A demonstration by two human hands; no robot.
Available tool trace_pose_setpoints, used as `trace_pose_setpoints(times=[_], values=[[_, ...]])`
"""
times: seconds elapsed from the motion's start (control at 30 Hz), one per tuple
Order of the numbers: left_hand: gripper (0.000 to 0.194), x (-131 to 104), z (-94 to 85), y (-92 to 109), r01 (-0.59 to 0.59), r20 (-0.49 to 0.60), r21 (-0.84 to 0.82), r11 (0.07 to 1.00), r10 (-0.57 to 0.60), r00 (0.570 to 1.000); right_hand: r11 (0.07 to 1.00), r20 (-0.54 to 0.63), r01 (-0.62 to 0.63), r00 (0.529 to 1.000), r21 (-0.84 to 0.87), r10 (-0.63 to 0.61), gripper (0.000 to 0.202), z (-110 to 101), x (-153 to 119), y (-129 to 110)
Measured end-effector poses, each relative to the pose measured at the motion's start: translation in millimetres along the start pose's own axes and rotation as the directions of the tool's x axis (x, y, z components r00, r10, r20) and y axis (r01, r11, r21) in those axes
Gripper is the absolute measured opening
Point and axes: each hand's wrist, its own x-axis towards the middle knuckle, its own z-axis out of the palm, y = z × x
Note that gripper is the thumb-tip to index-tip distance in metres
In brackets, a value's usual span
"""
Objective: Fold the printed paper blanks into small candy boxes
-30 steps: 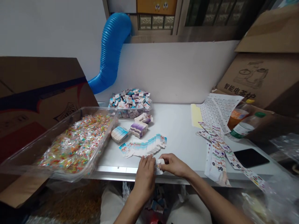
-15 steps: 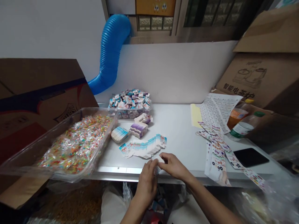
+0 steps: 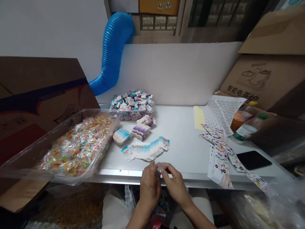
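Note:
Near the table's front edge, my left hand (image 3: 150, 184) and my right hand (image 3: 174, 182) meet around a small whitish piece (image 3: 161, 166), with the fingers of both closed on it. Just beyond them lies a fanned row of flat blue-and-white cartons (image 3: 149, 151). Behind that row are a blue-white stack (image 3: 122, 136) and a purple-white stack (image 3: 141, 131). A clear tub of small folded boxes (image 3: 133, 103) stands farther back. On the left, a clear tray (image 3: 108, 149) holds many small wrapped, multicoloured pieces.
Printed sticker sheets (image 3: 220, 159), a black phone (image 3: 254, 160) and bottles (image 3: 246, 132) are on the right side of the table. Cardboard boxes (image 3: 262, 76) stand at the right and left. A blue hose (image 3: 113, 54) hangs at the back wall.
My right hand has moved lower and turned more upright beside my left hand. The whitish piece between them has shifted slightly. The camera view has moved a little.

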Motion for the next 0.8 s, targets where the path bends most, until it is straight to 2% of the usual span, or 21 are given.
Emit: trace_pose_setpoints(times=[0.1,0.17,0.27,0.37,0.43,0.5,0.57,0.63,0.7,0.8], values=[[0.048,-2,0.6,0,0.004,0.004,0.033,0.999,-0.004,1.000,0.972,0.031,0.147,0.989,-0.185,-0.144,0.032,2,-4,-3],[0.050,-3,-0.2,1,0.007,0.006,0.043,0.999,-0.007,1.000,0.967,0.042,0.142,0.990,-0.212,-0.136,0.035,2,-5,-3],[0.054,-4,-0.8,0,0.024,-0.011,0.050,0.998,-0.023,1.000,0.967,-0.002,0.072,0.997,-0.245,-0.075,0.035,3,-3,-3],[0.056,-7,0.7,-5,-0.017,-0.007,0.095,0.995,0.018,1.000,0.923,0.011,0.118,0.992,-0.367,-0.123,0.033,2,1,-4],[0.057,-8,2.1,-10,-0.051,0.018,0.132,0.990,0.049,0.999,0.828,0.064,0.230,0.971,-0.512,-0.231,0.033,0,1,-5],[0.058,-10,3.2,-14,-0.065,0.037,0.155,0.986,0.060,0.998,0.682,0.159,0.365,0.924,-0.634,-0.347,0.035,-1,-2,-6],[0.061,-12,3.5,-16,-0.081,0.042,0.183,0.980,0.074,0.996,0.544,0.254,0.471,0.868,-0.695,-0.427,0.041,-2,-7,-4],[0.063,-12,3.0,-16,-0.096,0.038,0.217,0.971,0.090,0.995,0.462,0.300,0.521,0.830,-0.718,-0.470,0.047,-3,-11,-2],[0.063,-11,1.7,-13,-0.103,0.031,0.238,0.966,0.099,0.995,0.454,0.306,0.528,0.825,-0.718,-0.475,0.050,-4,-13,0],[0.061,-6,-0.8,-6,-0.116,0.021,0.236,0.965,0.114,0.993,0.556,0.273,0.486,0.864,-0.675,-0.424,0.049,-6,-10,2]])
